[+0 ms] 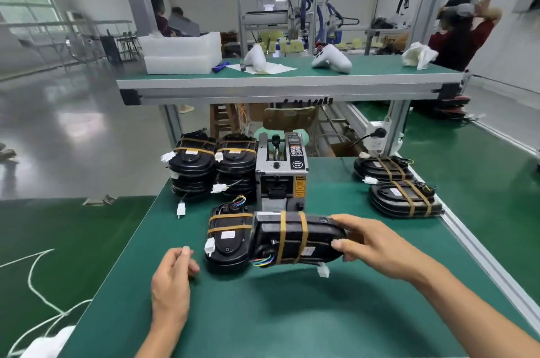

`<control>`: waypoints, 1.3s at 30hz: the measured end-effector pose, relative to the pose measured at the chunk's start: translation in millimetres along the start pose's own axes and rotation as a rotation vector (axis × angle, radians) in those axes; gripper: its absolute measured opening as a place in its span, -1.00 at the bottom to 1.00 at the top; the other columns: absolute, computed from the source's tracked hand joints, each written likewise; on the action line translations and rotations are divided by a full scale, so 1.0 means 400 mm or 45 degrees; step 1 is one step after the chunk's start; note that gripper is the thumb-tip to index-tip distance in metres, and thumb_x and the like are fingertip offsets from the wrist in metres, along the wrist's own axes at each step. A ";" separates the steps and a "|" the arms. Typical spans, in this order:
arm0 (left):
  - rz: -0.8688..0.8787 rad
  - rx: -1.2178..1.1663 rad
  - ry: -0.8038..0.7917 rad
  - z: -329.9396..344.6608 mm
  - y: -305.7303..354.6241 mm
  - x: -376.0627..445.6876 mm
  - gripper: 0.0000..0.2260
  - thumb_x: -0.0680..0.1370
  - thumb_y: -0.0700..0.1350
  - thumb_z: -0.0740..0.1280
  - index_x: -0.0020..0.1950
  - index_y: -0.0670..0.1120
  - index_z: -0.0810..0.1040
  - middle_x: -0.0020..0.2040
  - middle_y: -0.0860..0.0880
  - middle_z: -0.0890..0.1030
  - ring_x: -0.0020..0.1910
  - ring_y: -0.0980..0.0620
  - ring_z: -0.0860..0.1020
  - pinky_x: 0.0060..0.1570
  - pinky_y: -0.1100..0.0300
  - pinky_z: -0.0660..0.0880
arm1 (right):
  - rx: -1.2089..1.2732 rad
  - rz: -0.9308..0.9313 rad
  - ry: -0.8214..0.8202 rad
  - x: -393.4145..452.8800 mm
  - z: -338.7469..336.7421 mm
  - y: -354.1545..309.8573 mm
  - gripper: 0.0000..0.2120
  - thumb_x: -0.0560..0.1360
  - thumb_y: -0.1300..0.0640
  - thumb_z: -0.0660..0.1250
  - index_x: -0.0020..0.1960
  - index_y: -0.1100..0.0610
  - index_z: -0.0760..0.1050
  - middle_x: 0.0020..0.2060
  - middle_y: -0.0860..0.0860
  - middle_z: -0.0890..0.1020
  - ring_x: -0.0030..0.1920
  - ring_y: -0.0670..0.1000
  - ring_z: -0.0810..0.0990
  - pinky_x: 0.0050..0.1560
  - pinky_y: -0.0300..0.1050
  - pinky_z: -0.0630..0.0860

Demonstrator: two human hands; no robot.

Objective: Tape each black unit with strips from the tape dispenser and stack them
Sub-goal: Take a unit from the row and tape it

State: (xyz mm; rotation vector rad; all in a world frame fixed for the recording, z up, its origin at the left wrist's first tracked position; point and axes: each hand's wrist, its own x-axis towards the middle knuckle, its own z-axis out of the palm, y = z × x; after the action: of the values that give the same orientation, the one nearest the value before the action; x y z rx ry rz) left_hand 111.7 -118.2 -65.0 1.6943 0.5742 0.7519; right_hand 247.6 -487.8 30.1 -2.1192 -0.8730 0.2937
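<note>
Left hand (172, 279) idle and loosely curled; right hand (369, 243) grips the taped unit (295, 238) by its right end.
I judge the move is leftward: its long axis runs crosswise, left end touching the 1-unit pile (228, 238), dispenser (282, 173) behind.

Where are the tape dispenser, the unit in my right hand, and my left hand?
tape dispenser (282, 170): head view, top panel.
held black unit (318, 230): head view, upper face.
left hand (172, 284): head view, back of hand.
</note>
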 end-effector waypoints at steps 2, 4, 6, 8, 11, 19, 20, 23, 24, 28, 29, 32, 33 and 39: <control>0.069 0.024 -0.015 -0.017 0.019 -0.022 -0.76 0.50 0.30 0.21 -0.10 0.24 0.61 -0.21 0.06 0.72 -0.06 0.07 0.60 0.01 0.22 0.46 | -0.113 -0.017 -0.127 0.024 0.016 -0.010 -0.69 0.59 -0.17 0.35 0.32 -0.30 0.46 0.01 -0.18 0.68 -0.16 -0.08 0.71 -0.04 -0.19 0.58; 0.173 0.062 -0.074 -0.029 0.033 -0.053 -0.73 0.50 0.30 0.20 0.01 0.23 0.60 -0.19 0.07 0.73 -0.01 0.17 0.59 -0.04 0.42 0.41 | -0.194 -0.041 -0.226 0.047 0.028 -0.015 -0.67 0.59 -0.19 0.34 0.34 -0.27 0.44 0.06 -0.26 0.65 -0.14 -0.11 0.70 0.00 -0.20 0.57; 0.285 0.074 -0.205 -0.032 0.038 -0.097 -0.69 0.53 0.24 0.22 0.13 0.15 0.60 -0.19 0.03 0.73 -0.04 0.14 0.63 -0.03 0.46 0.43 | -0.241 -0.061 -0.293 0.068 0.043 -0.014 -0.65 0.58 -0.24 0.33 0.34 -0.26 0.43 0.08 -0.26 0.64 -0.11 -0.12 0.70 0.05 -0.13 0.58; 0.351 0.088 -0.370 -0.024 0.037 -0.139 -0.66 0.51 0.21 0.27 0.21 0.13 0.58 -0.16 0.02 0.72 -0.11 0.13 0.66 -0.03 0.45 0.47 | -0.239 -0.074 -0.322 0.088 0.056 -0.015 -0.64 0.58 -0.25 0.32 0.35 -0.25 0.44 0.10 -0.22 0.64 -0.10 -0.12 0.70 0.10 -0.05 0.60; 0.354 0.121 -0.492 -0.009 0.027 -0.171 -0.54 0.46 0.29 0.33 0.32 0.18 0.48 -0.02 0.15 0.71 -0.07 0.13 0.69 -0.04 0.46 0.50 | -0.225 -0.081 -0.337 0.118 0.068 -0.021 -0.67 0.59 -0.22 0.33 0.33 -0.23 0.45 0.06 -0.22 0.64 -0.14 -0.10 0.69 0.05 -0.13 0.58; 0.377 0.215 -0.398 0.011 0.004 -0.133 -0.62 0.47 0.43 0.31 0.27 0.57 0.35 0.12 0.17 0.58 0.05 0.12 0.61 0.00 0.44 0.48 | -0.118 -0.043 -0.362 0.164 0.080 -0.018 -0.63 0.62 -0.15 0.36 0.40 -0.15 0.48 0.09 -0.31 0.63 -0.20 -0.04 0.69 -0.02 -0.15 0.61; 0.396 0.233 -0.408 0.012 0.005 -0.132 -0.59 0.48 0.48 0.29 0.30 0.56 0.34 0.17 0.22 0.54 0.09 0.13 0.60 0.04 0.41 0.49 | -0.102 -0.040 -0.363 0.166 0.080 -0.017 -0.63 0.62 -0.15 0.36 0.40 -0.15 0.48 0.10 -0.30 0.63 -0.20 -0.03 0.69 -0.01 -0.11 0.62; 0.456 0.244 -0.446 0.015 0.013 -0.136 -0.42 0.45 0.52 0.33 0.43 0.44 0.34 0.21 0.24 0.49 0.18 0.13 0.58 0.10 0.36 0.50 | -0.060 -0.012 -0.353 0.165 0.086 -0.009 -0.61 0.62 -0.14 0.36 0.43 -0.13 0.47 0.18 -0.27 0.64 -0.12 0.04 0.71 0.03 0.00 0.65; 0.482 0.256 -0.454 0.018 0.014 -0.139 -0.38 0.45 0.46 0.40 0.46 0.38 0.34 0.22 0.24 0.47 0.20 0.12 0.57 0.11 0.39 0.49 | -0.056 -0.002 -0.346 0.162 0.089 -0.004 -0.59 0.62 -0.15 0.36 0.44 -0.14 0.46 0.21 -0.25 0.63 -0.08 0.04 0.71 0.05 0.00 0.65; 0.506 0.369 -0.457 0.029 -0.001 -0.149 -0.35 0.42 0.23 0.52 0.43 0.36 0.30 0.25 0.27 0.44 0.19 0.12 0.54 0.10 0.33 0.48 | -0.137 0.013 -0.268 0.140 0.100 0.015 -0.47 0.59 -0.22 0.35 0.53 -0.25 0.36 0.34 -0.37 0.53 0.13 -0.22 0.60 0.10 -0.26 0.46; 0.476 0.385 -0.456 0.029 -0.003 -0.153 -0.35 0.42 0.23 0.50 0.43 0.40 0.27 0.25 0.30 0.45 0.19 0.15 0.54 0.12 0.33 0.48 | -0.114 0.025 -0.260 0.134 0.103 0.017 -0.46 0.59 -0.22 0.35 0.54 -0.28 0.33 0.35 -0.40 0.51 0.11 -0.22 0.61 0.08 -0.32 0.44; 0.470 0.410 -0.500 0.028 -0.007 -0.156 -0.34 0.46 0.24 0.45 0.46 0.48 0.19 0.26 0.38 0.44 0.25 0.21 0.50 0.21 0.44 0.39 | -0.008 0.070 -0.228 0.122 0.110 0.020 -0.46 0.58 -0.22 0.36 0.53 -0.30 0.34 0.32 -0.40 0.53 -0.10 -0.13 0.69 -0.02 -0.37 0.47; 0.475 0.408 -0.528 0.029 -0.006 -0.155 -0.36 0.48 0.23 0.45 0.46 0.47 0.20 0.26 0.38 0.43 0.28 0.21 0.48 0.23 0.47 0.36 | -0.007 0.086 -0.195 0.119 0.109 0.020 -0.46 0.56 -0.25 0.37 0.52 -0.30 0.36 0.31 -0.38 0.55 -0.13 -0.12 0.69 -0.02 -0.35 0.49; 0.343 0.314 -0.590 0.028 0.000 -0.136 -0.39 0.51 0.08 0.57 0.45 0.29 0.34 0.30 0.25 0.49 0.33 0.18 0.49 0.25 0.50 0.34 | 0.091 0.192 0.417 0.165 0.102 -0.019 -0.88 0.58 -0.02 0.44 0.09 -0.13 0.71 -0.13 -0.22 0.73 -0.22 -0.12 0.66 -0.03 -0.09 0.61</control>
State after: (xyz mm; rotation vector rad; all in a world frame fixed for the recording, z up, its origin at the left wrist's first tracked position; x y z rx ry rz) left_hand 82.9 -164.3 -76.9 2.1192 0.1168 0.4582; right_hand 273.0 -415.7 15.0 -2.0922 -0.5063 0.0495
